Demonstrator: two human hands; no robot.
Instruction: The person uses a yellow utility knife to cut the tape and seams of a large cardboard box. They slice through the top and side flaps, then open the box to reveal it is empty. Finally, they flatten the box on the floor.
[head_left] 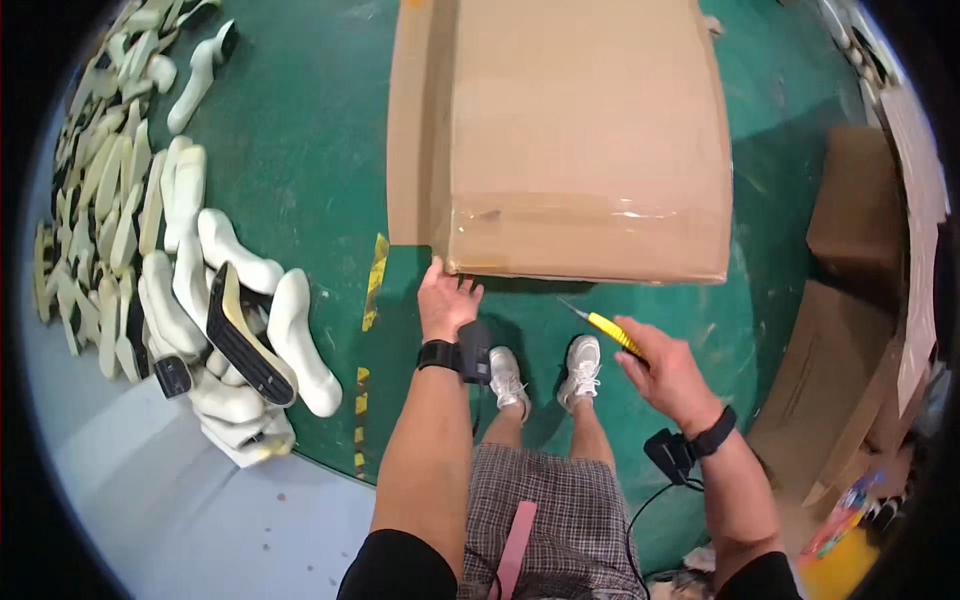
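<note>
The right hand (pixel 672 375) is closed around a yellow cutter (pixel 615 332) with dark markings. Its thin tip points toward the near edge of the large cardboard box (pixel 590 110) and stands apart from it. The left hand (pixel 448 305) is at the box's near left corner, fingers loosely spread and partly bent, fingertips at the edge; whether they pinch the cardboard cannot be told. The box lies directly in front of the person on the green floor (pixel 300 150). A long flap (pixel 408 130) extends along its left side, and clear tape (pixel 600 215) crosses its top close to the near edge. White shoes (pixel 582 372) stand just on the near side of the box. Left of the box, beyond yellow-and-black floor marking (pixel 375 280), lies a heap of pale moulded parts (pixel 300 340), one showing a black face. Right of the box, well apart, stands a smaller brown carton (pixel 852 205).
</note>
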